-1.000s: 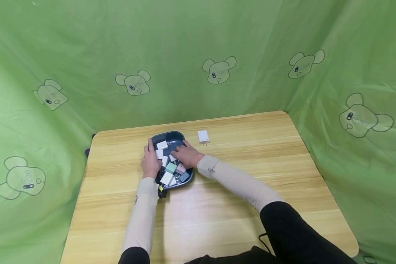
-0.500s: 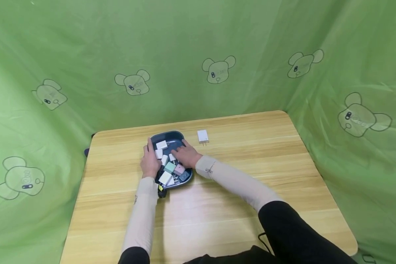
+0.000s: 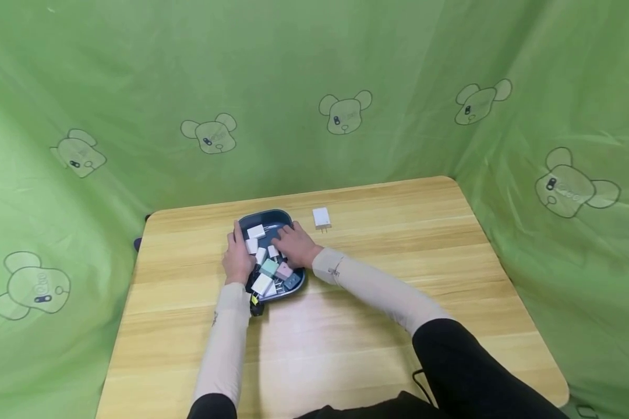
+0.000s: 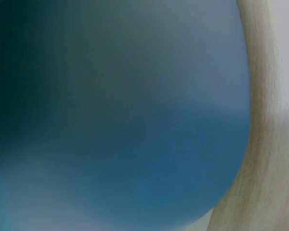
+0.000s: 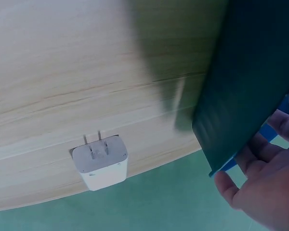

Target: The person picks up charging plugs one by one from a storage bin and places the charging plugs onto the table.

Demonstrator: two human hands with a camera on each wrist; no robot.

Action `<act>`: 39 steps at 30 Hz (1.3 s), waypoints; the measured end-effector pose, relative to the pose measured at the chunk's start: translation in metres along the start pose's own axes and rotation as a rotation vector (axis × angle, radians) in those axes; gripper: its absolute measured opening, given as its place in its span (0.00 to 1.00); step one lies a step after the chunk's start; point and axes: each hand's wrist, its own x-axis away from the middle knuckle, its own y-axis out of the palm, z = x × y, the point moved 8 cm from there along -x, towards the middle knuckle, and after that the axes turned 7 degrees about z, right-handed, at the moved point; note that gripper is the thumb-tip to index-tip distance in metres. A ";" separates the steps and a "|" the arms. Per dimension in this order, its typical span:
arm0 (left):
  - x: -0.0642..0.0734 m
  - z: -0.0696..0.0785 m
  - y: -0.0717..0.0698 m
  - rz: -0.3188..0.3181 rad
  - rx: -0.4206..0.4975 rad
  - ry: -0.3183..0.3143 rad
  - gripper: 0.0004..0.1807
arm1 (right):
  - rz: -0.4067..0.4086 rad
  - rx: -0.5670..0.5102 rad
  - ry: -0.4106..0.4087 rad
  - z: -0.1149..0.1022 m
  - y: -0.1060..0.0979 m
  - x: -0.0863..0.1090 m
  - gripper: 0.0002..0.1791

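A dark blue tray [image 3: 250,220] stands at the left of the wooden table, holding several plug chargers: white ones [image 3: 262,284], a mint green charger [image 3: 269,267], a pink charger [image 3: 284,270] and a grey-blue charger [image 3: 292,281]. My left hand [image 3: 237,260] grips its left side, thumb over the rim. At the right side, my right hand [image 3: 296,245] holds the rim, with fingers reaching inside. These fingers [image 5: 262,149] also show at the rim in the right wrist view. The tray's wall [image 4: 173,159] fills most of the left wrist view.
A lone white charger [image 3: 322,217] lies on the table to the right of the tray, prongs facing me. The wooden table [image 3: 377,233] ends at a green curtain [image 3: 283,157] behind. A black cable [image 3: 421,385] is near the front edge.
Both hands stay at the tray. The pink charger has shifted slightly among the others; otherwise only a slight drift of the head view shows.
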 end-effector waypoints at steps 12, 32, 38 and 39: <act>0.000 -0.001 0.001 0.011 -0.004 0.011 0.64 | 0.186 -0.091 -0.010 0.007 -0.029 0.002 0.32; 0.000 -0.001 -0.001 0.042 0.000 0.019 0.63 | 0.273 -0.341 0.200 0.078 -0.073 0.007 0.34; 0.001 0.000 0.000 0.038 0.002 0.020 0.64 | 0.307 -0.365 0.229 0.103 -0.081 0.015 0.33; 0.001 0.000 0.000 0.036 0.001 0.020 0.64 | 0.309 -0.366 0.237 0.108 -0.082 0.017 0.34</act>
